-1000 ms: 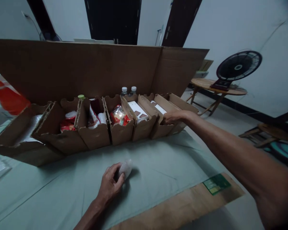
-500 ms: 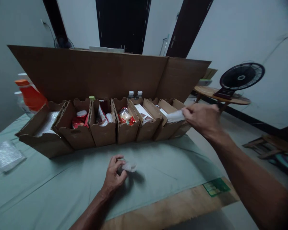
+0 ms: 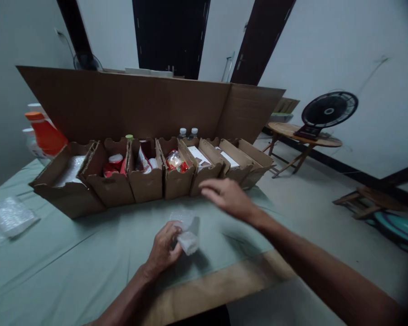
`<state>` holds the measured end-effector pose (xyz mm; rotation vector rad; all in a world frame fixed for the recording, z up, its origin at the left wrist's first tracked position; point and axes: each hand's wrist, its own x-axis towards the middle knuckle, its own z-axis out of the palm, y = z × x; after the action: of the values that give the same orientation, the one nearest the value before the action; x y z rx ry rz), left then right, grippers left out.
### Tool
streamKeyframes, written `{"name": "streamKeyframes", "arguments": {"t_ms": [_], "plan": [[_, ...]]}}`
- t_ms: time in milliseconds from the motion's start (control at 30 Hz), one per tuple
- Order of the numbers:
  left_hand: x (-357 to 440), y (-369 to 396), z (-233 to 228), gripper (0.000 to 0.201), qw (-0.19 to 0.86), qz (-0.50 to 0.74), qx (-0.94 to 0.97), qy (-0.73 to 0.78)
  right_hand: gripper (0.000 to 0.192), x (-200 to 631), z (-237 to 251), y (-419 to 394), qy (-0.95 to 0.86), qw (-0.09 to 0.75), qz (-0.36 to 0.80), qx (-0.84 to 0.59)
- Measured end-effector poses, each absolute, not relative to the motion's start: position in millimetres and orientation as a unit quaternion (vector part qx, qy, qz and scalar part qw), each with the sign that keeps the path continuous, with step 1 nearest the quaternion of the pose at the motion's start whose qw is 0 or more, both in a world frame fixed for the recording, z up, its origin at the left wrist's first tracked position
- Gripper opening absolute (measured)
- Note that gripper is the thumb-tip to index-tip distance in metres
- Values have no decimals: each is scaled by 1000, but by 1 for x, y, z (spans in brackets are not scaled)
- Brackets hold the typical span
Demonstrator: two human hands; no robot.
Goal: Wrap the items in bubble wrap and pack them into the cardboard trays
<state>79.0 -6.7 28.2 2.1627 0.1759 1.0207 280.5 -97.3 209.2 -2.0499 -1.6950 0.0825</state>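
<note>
Left hand (image 3: 163, 250) pinching a small white wrapped packet (image 3: 188, 240) just above the table (image 3: 71, 267). Right hand (image 3: 226, 197) spread, palm down, empty, hovering just beyond the packet. Past that hand, row of cardboard bins (image 3: 146, 181) holding packaged goods.

No legible text or labels

My hands, the left hand (image 3: 163, 249) and the right hand (image 3: 224, 195), are bare, with no gloves, rings or watch, and both forearms show uncovered, no sleeve reaching into view.
</note>
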Motion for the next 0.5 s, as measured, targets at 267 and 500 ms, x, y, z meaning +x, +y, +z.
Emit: {"name": "streamKeyframes", "arguments": {"t_ms": [267, 500], "plan": [[81, -7, 12, 84, 377, 338, 856, 103, 28, 381, 247, -15, -614, -68, 74, -783], [86, -3, 9, 55, 330, 365, 867, 74, 24, 394, 217, 18, -666, -107, 152, -723]]}}
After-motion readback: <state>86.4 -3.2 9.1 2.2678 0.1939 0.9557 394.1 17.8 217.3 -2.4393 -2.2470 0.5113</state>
